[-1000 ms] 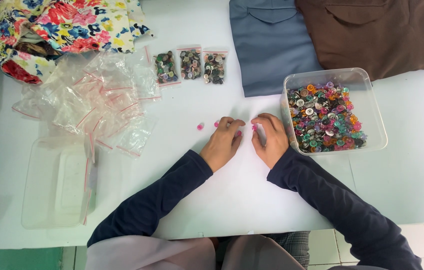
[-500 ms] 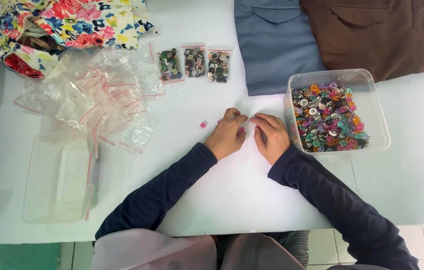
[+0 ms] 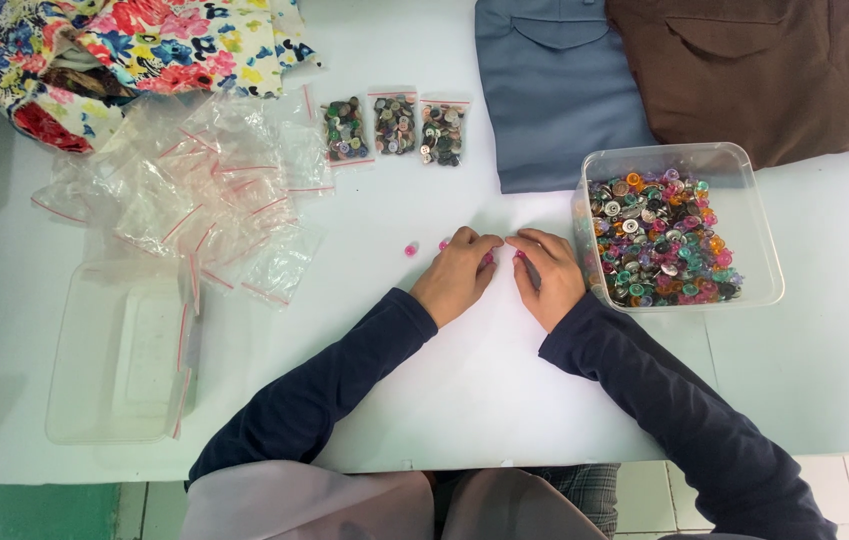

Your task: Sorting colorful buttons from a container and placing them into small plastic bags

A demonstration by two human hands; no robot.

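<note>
Floral cloth (image 3: 134, 45), blue shirt (image 3: 554, 90) and brown shirt (image 3: 754, 70) lie folded

Both hands (image 3: 502, 275) palm-down, fingertips close.

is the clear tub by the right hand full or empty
Partly full: the lidless clear tub holds a heap of mixed coloured buttons well below its rim.

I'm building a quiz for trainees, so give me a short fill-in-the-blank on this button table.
1. The tub right of the right hand holds mixed ____.
2. Above the hands lie ____ filled bags in a row.
3. The brown cloth lies right of the ____ cloth.
4. The loose pink button lies left of the ____ hand.

Missing words: buttons; three; blue; left
</note>
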